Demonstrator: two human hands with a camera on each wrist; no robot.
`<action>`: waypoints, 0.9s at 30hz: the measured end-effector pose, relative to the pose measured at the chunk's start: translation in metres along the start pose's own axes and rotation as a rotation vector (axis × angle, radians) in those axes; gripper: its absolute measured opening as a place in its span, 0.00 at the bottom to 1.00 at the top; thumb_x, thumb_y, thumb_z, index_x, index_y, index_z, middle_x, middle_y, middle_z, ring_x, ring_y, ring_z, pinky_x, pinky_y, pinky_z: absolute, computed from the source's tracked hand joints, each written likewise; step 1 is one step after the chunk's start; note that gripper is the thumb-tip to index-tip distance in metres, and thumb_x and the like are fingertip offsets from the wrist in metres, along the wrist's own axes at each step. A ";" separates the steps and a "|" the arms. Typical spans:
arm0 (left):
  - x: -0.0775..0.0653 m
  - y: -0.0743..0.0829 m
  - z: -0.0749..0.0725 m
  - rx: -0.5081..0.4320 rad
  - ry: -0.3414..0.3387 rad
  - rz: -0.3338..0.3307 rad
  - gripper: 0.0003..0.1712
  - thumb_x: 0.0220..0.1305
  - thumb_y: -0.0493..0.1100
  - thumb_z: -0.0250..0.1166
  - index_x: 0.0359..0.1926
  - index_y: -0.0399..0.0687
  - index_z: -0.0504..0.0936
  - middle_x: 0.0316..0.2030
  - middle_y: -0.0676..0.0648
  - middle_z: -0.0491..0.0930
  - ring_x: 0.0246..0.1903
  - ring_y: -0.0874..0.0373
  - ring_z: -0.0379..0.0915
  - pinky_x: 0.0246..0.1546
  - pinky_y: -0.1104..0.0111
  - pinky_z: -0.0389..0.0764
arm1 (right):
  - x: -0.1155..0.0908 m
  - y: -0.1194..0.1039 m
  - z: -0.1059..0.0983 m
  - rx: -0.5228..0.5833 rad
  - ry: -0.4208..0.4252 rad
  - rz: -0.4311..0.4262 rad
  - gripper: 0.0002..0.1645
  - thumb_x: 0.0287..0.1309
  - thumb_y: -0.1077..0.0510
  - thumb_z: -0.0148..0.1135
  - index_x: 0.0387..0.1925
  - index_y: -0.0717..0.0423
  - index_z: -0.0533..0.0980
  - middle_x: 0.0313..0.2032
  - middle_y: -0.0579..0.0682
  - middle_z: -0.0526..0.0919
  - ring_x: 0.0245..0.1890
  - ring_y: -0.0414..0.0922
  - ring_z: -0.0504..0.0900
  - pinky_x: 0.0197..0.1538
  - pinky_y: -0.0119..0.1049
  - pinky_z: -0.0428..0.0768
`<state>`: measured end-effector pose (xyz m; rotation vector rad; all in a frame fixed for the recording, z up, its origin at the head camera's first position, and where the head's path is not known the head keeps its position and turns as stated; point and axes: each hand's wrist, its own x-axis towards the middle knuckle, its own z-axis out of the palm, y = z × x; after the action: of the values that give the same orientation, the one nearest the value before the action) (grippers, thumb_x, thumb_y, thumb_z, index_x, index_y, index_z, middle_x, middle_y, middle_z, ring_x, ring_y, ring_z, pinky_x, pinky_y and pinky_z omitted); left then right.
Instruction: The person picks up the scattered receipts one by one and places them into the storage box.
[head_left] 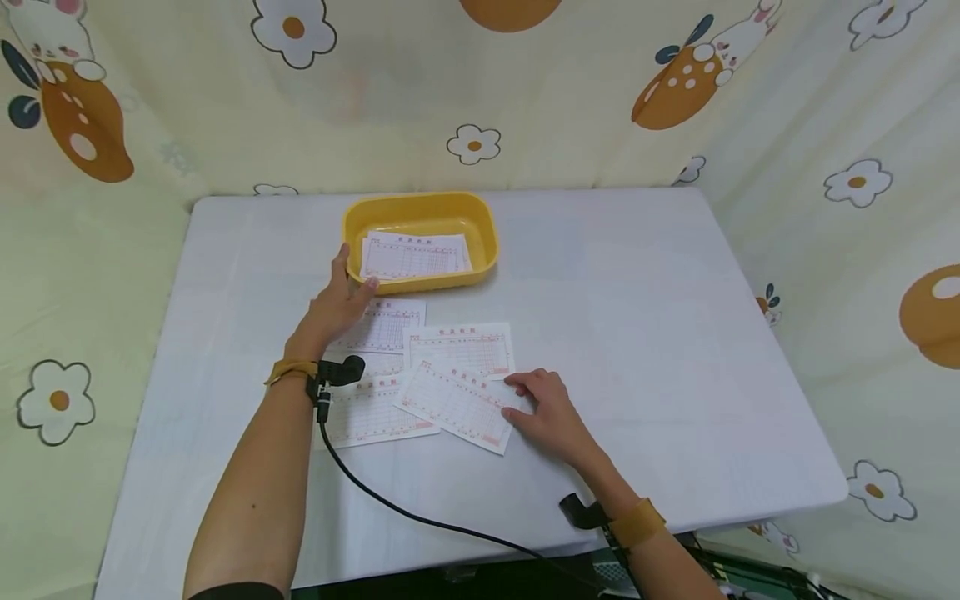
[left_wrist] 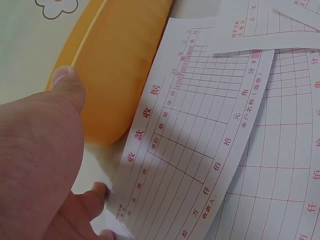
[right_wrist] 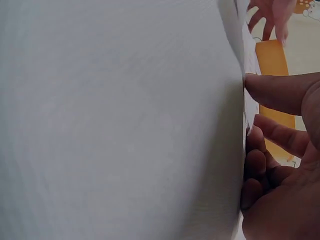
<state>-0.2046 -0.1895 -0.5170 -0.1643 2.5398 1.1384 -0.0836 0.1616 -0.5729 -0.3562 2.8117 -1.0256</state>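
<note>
My left hand (head_left: 336,310) touches the front left corner of a yellow plastic tray (head_left: 480,279). Its thumb lies against the front wall, its fingers at the left side. Inside the tray lie printed receipt slips (head_left: 416,254). On the table my right hand (head_left: 551,417) touches the right end of a tilted receipt slip (head_left: 457,404). Thumb and index finger stand apart there; in the right wrist view the other fingers (right_wrist: 255,162) are bent near the tabletop. That slip overlaps another slip (head_left: 465,342) above it and one (head_left: 367,412) to its left.
One more slip (head_left: 390,323) lies right under the tray's front edge. The white table (head_left: 637,333) extends far to the right. A black cable (head_left: 420,518) runs from the left wrist across the table's front. Patterned curtains (head_left: 570,117) hang behind and at the sides.
</note>
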 end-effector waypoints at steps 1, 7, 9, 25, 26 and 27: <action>0.000 -0.001 0.001 -0.004 -0.004 -0.004 0.50 0.67 0.73 0.44 0.70 0.80 0.15 0.77 0.39 0.41 0.70 0.27 0.45 0.62 0.30 0.51 | 0.000 -0.001 0.001 -0.017 -0.002 0.001 0.24 0.53 0.55 0.72 0.53 0.52 0.78 0.36 0.43 0.73 0.40 0.43 0.65 0.41 0.38 0.65; 0.002 -0.002 0.002 -0.002 0.001 -0.011 0.50 0.67 0.72 0.45 0.69 0.81 0.15 0.77 0.40 0.41 0.70 0.26 0.45 0.61 0.29 0.52 | 0.000 -0.003 0.001 -0.036 0.001 -0.028 0.23 0.54 0.58 0.71 0.52 0.52 0.77 0.30 0.43 0.70 0.35 0.44 0.64 0.38 0.38 0.63; 0.003 -0.002 0.003 0.005 0.002 -0.006 0.51 0.67 0.72 0.45 0.69 0.80 0.14 0.77 0.40 0.41 0.70 0.26 0.46 0.61 0.29 0.52 | 0.000 -0.001 0.001 -0.030 -0.008 -0.023 0.22 0.55 0.59 0.70 0.52 0.51 0.77 0.29 0.43 0.69 0.34 0.43 0.64 0.37 0.38 0.64; 0.002 0.000 0.001 -0.004 0.009 0.003 0.51 0.68 0.71 0.46 0.71 0.77 0.15 0.77 0.44 0.37 0.71 0.28 0.39 0.64 0.30 0.35 | 0.000 0.010 -0.011 0.165 0.000 0.053 0.07 0.63 0.59 0.63 0.42 0.53 0.80 0.30 0.46 0.74 0.31 0.45 0.71 0.34 0.34 0.71; 0.002 0.000 0.001 -0.004 0.011 0.006 0.51 0.68 0.71 0.46 0.71 0.77 0.16 0.77 0.44 0.37 0.71 0.28 0.39 0.64 0.30 0.34 | 0.000 0.011 -0.011 0.170 0.006 0.051 0.07 0.63 0.60 0.62 0.42 0.53 0.80 0.29 0.46 0.75 0.30 0.45 0.71 0.33 0.34 0.71; 0.002 -0.001 0.001 -0.003 0.013 0.007 0.51 0.68 0.71 0.46 0.71 0.77 0.16 0.77 0.44 0.37 0.71 0.28 0.39 0.64 0.30 0.34 | 0.001 0.011 -0.012 0.177 0.013 0.049 0.07 0.64 0.60 0.62 0.43 0.53 0.80 0.29 0.46 0.76 0.30 0.45 0.72 0.32 0.33 0.71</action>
<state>-0.2062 -0.1892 -0.5185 -0.1637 2.5518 1.1476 -0.0885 0.1769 -0.5714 -0.2597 2.6993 -1.2580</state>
